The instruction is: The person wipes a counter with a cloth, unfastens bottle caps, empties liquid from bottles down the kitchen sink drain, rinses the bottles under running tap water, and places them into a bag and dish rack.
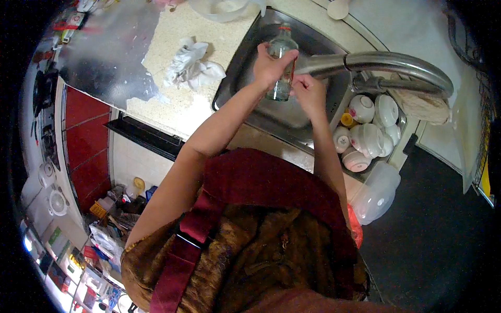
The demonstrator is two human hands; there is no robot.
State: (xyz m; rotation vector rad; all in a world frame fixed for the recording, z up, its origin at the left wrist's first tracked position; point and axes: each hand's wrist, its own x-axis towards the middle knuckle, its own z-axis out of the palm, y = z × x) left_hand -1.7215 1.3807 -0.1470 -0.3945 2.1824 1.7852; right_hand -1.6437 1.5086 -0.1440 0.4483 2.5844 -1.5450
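A clear glass bottle (282, 89) with a reddish ring at its neck is held upright over the metal sink (250, 99). My left hand (271, 67) is wrapped round its middle, with the thumb across the front. Close to the bottle's lower right side is my right hand (310, 95), its fingers curled together in a pinch. What those fingertips hold, if anything, is too small to make out. A strip of reddish label shows along the bottle's right side, partly covered by the left thumb.
A steel faucet (396, 62) reaches over the sink from the right. Several bowls (366, 138) are stacked beside the sink, near a clear plastic container (377, 193). A crumpled white cloth (192, 63) lies on the speckled counter (180, 26) to the left.
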